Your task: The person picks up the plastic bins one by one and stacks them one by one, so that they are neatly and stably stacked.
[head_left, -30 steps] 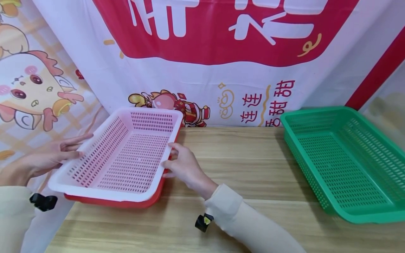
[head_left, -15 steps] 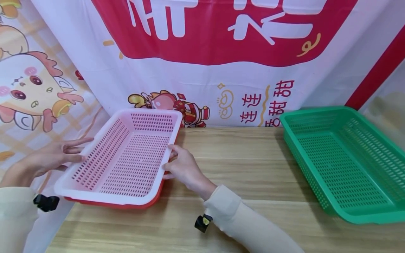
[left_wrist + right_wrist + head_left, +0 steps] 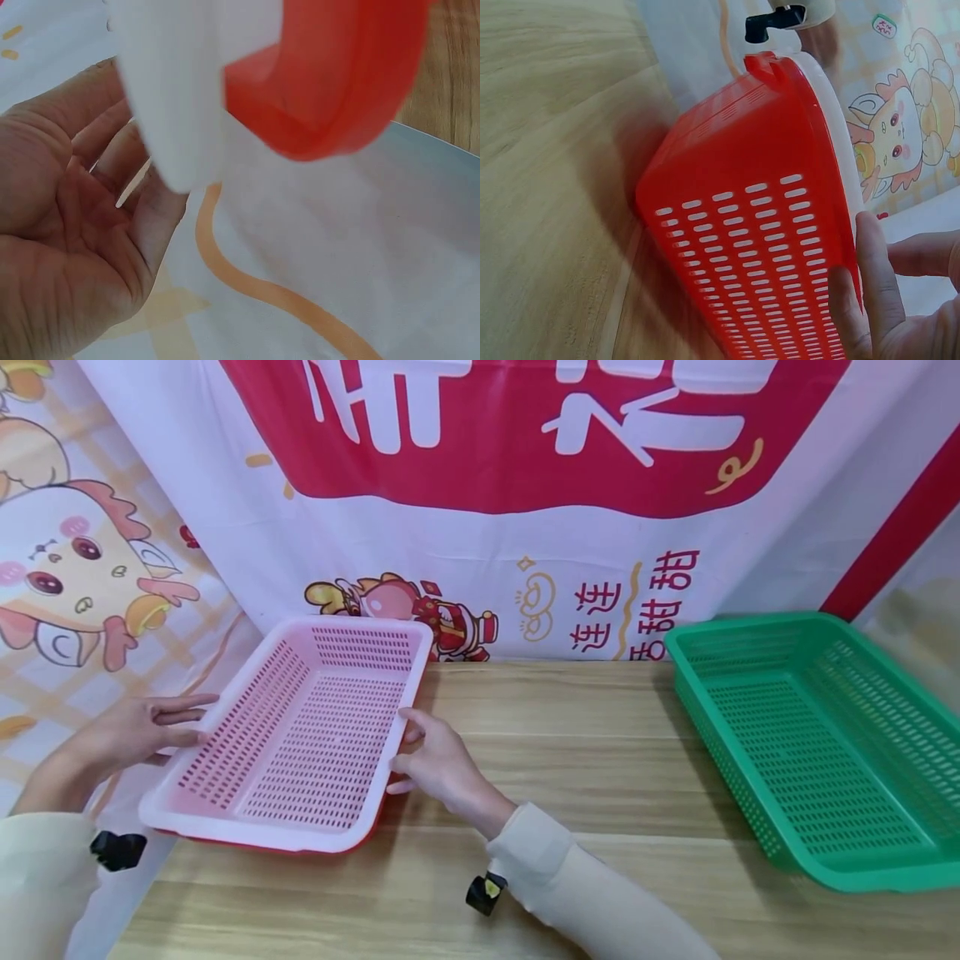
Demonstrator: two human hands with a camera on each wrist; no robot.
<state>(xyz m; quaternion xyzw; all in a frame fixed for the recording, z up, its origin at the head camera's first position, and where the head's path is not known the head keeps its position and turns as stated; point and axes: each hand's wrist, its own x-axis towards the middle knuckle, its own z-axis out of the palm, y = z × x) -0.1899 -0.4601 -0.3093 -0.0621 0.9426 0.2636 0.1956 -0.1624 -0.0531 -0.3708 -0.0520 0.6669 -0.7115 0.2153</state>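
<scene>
A white basket (image 3: 330,743) with slotted sides sits nested in a red basket (image 3: 735,202) at the left of the table. Only a thin strip of red shows under its rim in the head view. My left hand (image 3: 135,731) is at the left long rim, its thumb touching the white edge and its fingers extended along the outside. At the opposite rim, my right hand (image 3: 438,756) grips the white edge, thumb on top and fingers beneath. In the right wrist view its fingertips (image 3: 874,262) lie against the rim.
A green slotted basket (image 3: 817,760) stands on the right of the wooden table (image 3: 547,760). Printed cloth (image 3: 480,535) hangs behind the table, and more patterned cloth (image 3: 82,568) covers the left side. A black wrist camera (image 3: 487,892) hangs under the right cuff.
The white basket has shifted slightly right at its near end and sunk lower, so less red shows beneath its rim. Both hands have followed it; the green basket stays put.
</scene>
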